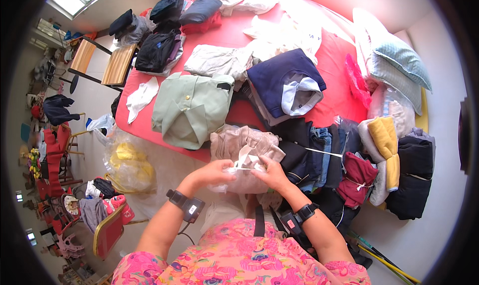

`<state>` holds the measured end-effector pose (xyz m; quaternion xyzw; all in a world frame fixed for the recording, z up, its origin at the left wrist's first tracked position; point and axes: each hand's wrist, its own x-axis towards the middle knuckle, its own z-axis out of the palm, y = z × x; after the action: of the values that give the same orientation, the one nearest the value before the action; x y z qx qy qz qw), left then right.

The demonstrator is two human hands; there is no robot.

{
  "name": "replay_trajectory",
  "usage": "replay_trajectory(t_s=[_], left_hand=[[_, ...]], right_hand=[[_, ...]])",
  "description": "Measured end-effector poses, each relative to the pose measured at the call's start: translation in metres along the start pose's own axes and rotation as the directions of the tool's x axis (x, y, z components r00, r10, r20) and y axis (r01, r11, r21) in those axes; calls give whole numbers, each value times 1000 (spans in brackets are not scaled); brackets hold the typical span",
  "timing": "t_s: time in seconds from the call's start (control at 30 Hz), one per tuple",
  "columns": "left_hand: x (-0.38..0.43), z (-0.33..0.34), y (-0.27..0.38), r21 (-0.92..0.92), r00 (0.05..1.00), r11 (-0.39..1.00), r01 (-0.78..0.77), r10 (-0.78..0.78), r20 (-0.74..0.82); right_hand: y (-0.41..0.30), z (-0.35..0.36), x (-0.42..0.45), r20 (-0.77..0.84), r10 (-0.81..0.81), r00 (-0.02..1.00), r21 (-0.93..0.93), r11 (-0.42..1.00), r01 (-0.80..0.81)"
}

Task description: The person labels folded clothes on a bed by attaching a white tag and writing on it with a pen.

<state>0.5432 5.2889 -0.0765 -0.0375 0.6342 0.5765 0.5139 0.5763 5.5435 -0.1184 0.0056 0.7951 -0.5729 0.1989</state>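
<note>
My left hand (216, 172) and my right hand (272, 174) are close together in front of me, at the near edge of the bed. Between them a thin white strip (245, 168) is pulled taut, pinched at both ends. Just beyond my fingers lie folded beige knit clothes (243, 137), with a translucent plastic bag (249, 184) around their near side. A loose white band rises over the clothes; how it joins the bag is hard to make out. A folded pale green jacket (192, 105) with gold buttons rests to the left.
The bed has a red sheet (336, 94). On it are a navy sweater with a collar (284, 79), dark clothes (157, 53) and pillows (402, 60). Tied bundles, one maroon (355, 180), stand at right. A red chair (108, 232) and a yellow bagged item (129, 161) are at left.
</note>
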Motion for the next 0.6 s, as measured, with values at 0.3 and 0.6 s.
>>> replay_trajectory(t_s=[0.3,0.6], left_hand=[[-9,-20,-11,556,678,825,102,351,-646],[8,21,-16,737,525,676,19,620,-583]], right_hand=[[9,-25,1,-323,152,934,270,961,-63],[4,26,-4,27,79,997,-267,961,-69]])
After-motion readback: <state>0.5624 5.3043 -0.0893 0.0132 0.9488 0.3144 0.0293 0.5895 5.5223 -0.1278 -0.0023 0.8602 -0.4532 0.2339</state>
